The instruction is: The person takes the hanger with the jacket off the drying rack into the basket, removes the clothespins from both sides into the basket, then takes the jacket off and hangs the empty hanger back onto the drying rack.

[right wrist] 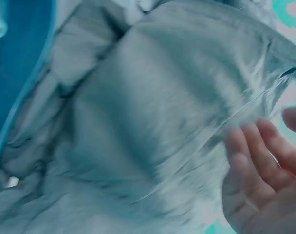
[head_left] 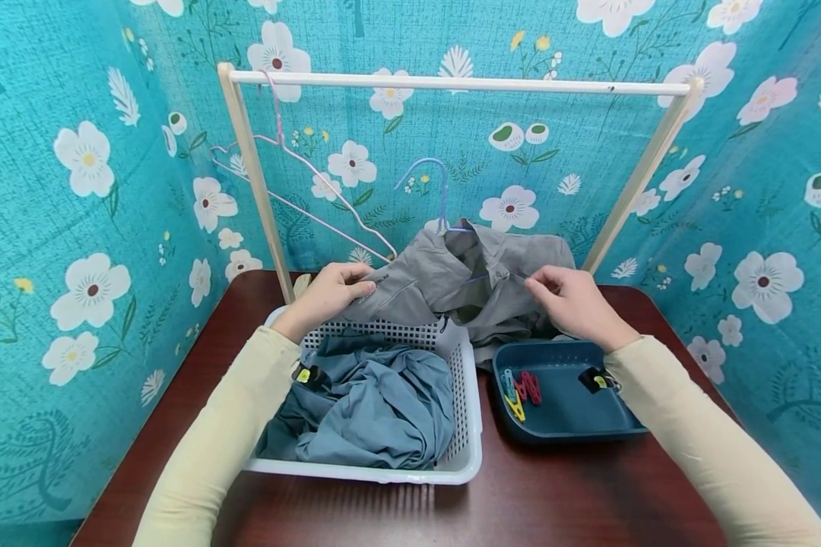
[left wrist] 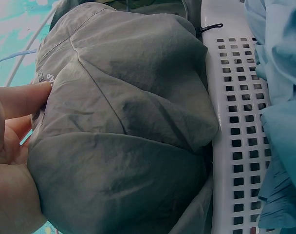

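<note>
A grey jacket [head_left: 417,277] hangs loosely around a blue hanger [head_left: 443,194], whose hook sticks up above the fabric. My left hand [head_left: 331,296] pinches the jacket's left side between thumb and fingers; small white lettering shows near the thumb in the left wrist view. On the other side my right hand [head_left: 575,304] appears to pinch the front edge of the jacket. In the right wrist view that hand [right wrist: 265,170] is blurred beside the grey cloth, and its grip is partly out of frame. Part of the hanger is hidden inside the jacket.
A white perforated basket [head_left: 467,410] holds crumpled blue-grey cloth [head_left: 383,403]. To its right stands a dark blue tray [head_left: 568,437] with several coloured clothespins [head_left: 520,389]. Behind, a wooden rack [head_left: 451,80] carries a pink hanger [head_left: 315,171] at its left end.
</note>
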A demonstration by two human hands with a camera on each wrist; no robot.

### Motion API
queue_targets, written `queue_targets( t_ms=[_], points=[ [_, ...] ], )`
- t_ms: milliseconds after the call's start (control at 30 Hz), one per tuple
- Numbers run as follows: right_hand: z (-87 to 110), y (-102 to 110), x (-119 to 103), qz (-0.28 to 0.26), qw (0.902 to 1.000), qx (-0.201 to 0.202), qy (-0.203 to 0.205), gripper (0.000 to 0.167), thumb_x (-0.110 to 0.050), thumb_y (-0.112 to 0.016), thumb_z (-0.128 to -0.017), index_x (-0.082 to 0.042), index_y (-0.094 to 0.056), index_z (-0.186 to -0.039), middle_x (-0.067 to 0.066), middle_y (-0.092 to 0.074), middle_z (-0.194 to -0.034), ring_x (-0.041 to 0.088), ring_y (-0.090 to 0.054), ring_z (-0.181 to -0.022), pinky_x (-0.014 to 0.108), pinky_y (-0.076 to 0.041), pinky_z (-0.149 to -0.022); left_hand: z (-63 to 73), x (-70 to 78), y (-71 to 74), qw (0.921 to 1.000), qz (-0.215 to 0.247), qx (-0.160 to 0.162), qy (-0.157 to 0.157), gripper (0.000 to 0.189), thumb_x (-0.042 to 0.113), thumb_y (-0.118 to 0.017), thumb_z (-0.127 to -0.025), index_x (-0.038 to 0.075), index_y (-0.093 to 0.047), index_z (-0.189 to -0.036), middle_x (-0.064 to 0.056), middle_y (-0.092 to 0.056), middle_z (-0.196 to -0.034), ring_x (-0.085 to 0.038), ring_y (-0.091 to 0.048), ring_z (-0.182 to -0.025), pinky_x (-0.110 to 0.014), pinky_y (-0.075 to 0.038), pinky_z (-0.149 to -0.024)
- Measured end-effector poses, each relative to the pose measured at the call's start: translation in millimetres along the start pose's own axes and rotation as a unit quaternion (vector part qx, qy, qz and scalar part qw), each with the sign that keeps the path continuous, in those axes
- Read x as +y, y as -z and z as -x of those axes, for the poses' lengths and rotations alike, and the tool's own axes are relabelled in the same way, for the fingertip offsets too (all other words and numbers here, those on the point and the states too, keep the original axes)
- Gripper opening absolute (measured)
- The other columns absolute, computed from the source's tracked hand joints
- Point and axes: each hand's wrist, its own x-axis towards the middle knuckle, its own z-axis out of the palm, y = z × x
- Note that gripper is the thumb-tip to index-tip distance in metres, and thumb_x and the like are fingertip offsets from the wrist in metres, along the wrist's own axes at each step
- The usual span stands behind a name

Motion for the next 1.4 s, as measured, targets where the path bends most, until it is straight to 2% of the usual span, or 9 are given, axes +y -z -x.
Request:
queue_targets(
  t_ms=[100, 200, 267, 433, 667, 767, 1000, 1233, 1400],
  points=[
    [-5.9, 0, -13, -0.009, 0.9981, 0.06, 0.011, 0.029, -0.033, -0.052, -0.098, -0.008, -0.065, -0.097, 0.008, -0.063, -0.082, 0.018, -0.054, -0.068, 0.036, -0.043, -0.06, 0.4, 1.6, -0.4, 1.0, 0.0, -0.002, 0.0, 0.018, 0.015, -0.056, -0.097, 0.007, -0.068, -0.107, -0.011, -0.06, -0.099, -0.026, -0.049, -0.083, -0.038, -0.04, -0.069],
    [-12.7, 0, -26, -0.019, 0.9957, 0.088, 0.021, 0.027, -0.033, -0.057, -0.096, -0.007, -0.064, -0.099, 0.007, -0.063, -0.09, 0.019, -0.056, -0.076, 0.038, -0.045, -0.065, 0.7, 0.9, -0.8, 1.0, 0.002, -0.003, -0.004, 0.017, 0.014, -0.056, -0.097, 0.007, -0.068, -0.107, -0.011, -0.06, -0.098, -0.026, -0.048, -0.081, -0.037, -0.039, -0.068],
    [-17.4, -2, -33, -0.012, 0.9948, 0.095, 0.032, 0.027, -0.031, -0.06, -0.094, -0.006, -0.063, -0.102, 0.009, -0.061, -0.094, 0.023, -0.056, -0.081, 0.04, -0.045, -0.069, 0.5, -0.5, -1.1, 1.0, 0.002, -0.001, -0.009, 0.017, 0.014, -0.055, -0.097, 0.008, -0.068, -0.106, -0.01, -0.06, -0.096, -0.025, -0.048, -0.08, -0.037, -0.039, -0.067],
    [-27.6, -6, -46, 0.02, 0.992, 0.112, 0.055, 0.034, -0.028, -0.066, -0.09, -0.001, -0.06, -0.109, 0.016, -0.054, -0.105, 0.032, -0.047, -0.093, 0.046, -0.036, -0.078, 0.1, -2.3, -1.7, 0.9998, -0.005, 0.004, -0.018, 0.014, 0.012, -0.055, -0.097, 0.01, -0.068, -0.102, -0.008, -0.059, -0.091, -0.024, -0.046, -0.075, -0.035, -0.037, -0.063],
    [-34.7, -13, -59, 0.03, 0.9914, 0.118, 0.048, 0.046, -0.031, -0.068, -0.088, 0.0, -0.056, -0.121, 0.02, -0.047, -0.119, 0.037, -0.039, -0.108, 0.052, -0.032, -0.086, -0.2, 1.9, -2.4, 0.9999, -0.013, 0.006, -0.009, 0.015, 0.013, -0.056, -0.097, 0.009, -0.068, -0.104, -0.008, -0.06, -0.092, -0.025, -0.046, -0.077, -0.036, -0.038, -0.064],
    [-36.4, -17, -61, 0.054, 0.9907, 0.118, 0.042, 0.049, -0.03, -0.069, -0.087, -0.001, -0.054, -0.125, 0.02, -0.046, -0.12, 0.038, -0.039, -0.108, 0.054, -0.031, -0.086, 0.7, 3.8, -2.3, 0.9999, -0.012, 0.008, -0.009, 0.015, 0.013, -0.056, -0.096, 0.008, -0.069, -0.104, -0.009, -0.06, -0.092, -0.025, -0.046, -0.077, -0.036, -0.038, -0.064],
    [-43.2, -23, -54, 0.093, 0.9843, 0.143, 0.047, 0.041, -0.027, -0.065, -0.091, -0.005, -0.058, -0.124, 0.019, -0.053, -0.117, 0.039, -0.044, -0.105, 0.056, -0.029, -0.082, 4.5, 3.2, -1.8, 0.9996, -0.006, 0.02, -0.016, 0.015, 0.011, -0.058, -0.095, 0.007, -0.07, -0.103, -0.008, -0.06, -0.09, -0.025, -0.045, -0.073, -0.035, -0.039, -0.062],
    [-49.2, -20, -45, 0.085, 0.9759, 0.184, 0.08, 0.019, -0.018, -0.064, -0.092, -0.006, -0.07, -0.106, 0.014, -0.064, -0.1, 0.035, -0.055, -0.09, 0.054, -0.033, -0.078, 7.9, 4.8, 2.0, 0.9991, -0.004, 0.027, -0.033, 0.014, 0.011, -0.058, -0.095, 0.007, -0.07, -0.102, -0.008, -0.062, -0.089, -0.024, -0.045, -0.07, -0.035, -0.039, -0.06],
    [-49.2, -13, -38, 0.087, 0.9753, 0.186, 0.082, 0.019, -0.017, -0.063, -0.093, -0.005, -0.071, -0.105, 0.014, -0.066, -0.1, 0.034, -0.058, -0.09, 0.055, -0.034, -0.08, 11.7, 3.6, 9.6, 0.9992, 0.005, 0.024, -0.031, 0.016, 0.013, -0.057, -0.096, 0.007, -0.069, -0.105, -0.01, -0.062, -0.092, -0.025, -0.046, -0.069, -0.035, -0.039, -0.059]
  ],
)
